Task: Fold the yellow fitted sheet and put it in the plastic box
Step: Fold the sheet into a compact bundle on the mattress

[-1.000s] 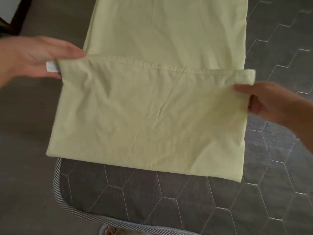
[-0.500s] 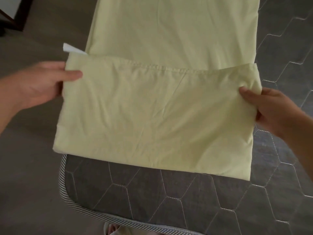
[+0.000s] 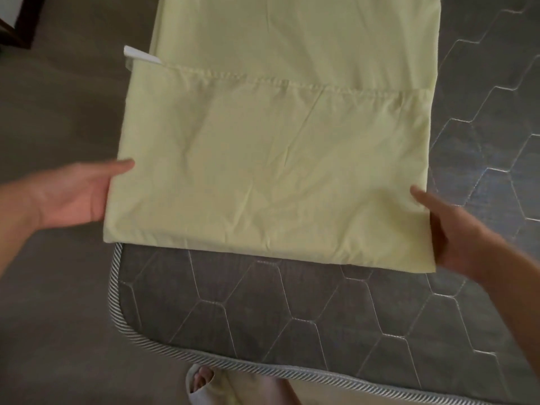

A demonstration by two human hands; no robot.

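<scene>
Yellow fitted sheet [image 3: 277,171] lies folded on the mattress [image 3: 263,311]; left hand [image 3: 73,194] and right hand [image 3: 467,238] each pinch a side edge, thumb on top, fingers tucked underneath.

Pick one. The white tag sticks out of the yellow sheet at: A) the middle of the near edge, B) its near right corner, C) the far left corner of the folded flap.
C: the white tag shows at the left end of the stitched hem on the yellow sheet.
</scene>
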